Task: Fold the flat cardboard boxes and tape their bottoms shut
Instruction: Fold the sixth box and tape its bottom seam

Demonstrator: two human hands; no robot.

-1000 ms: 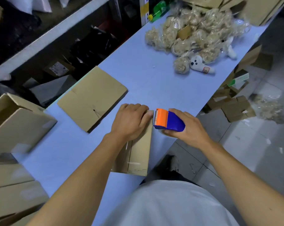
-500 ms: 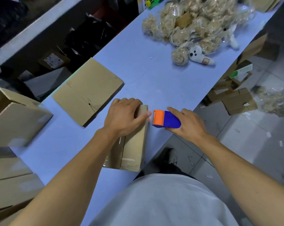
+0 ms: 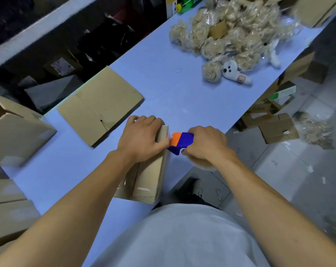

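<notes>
Left hand (image 3: 142, 137) presses palm-down on the far end of the folded box (image 3: 149, 178) at the table's (image 3: 163, 89) near edge, fingers curled over its top edge, while right hand (image 3: 205, 143) grips the orange-blue tape dispenser (image 3: 180, 141) against the box's right side.
</notes>
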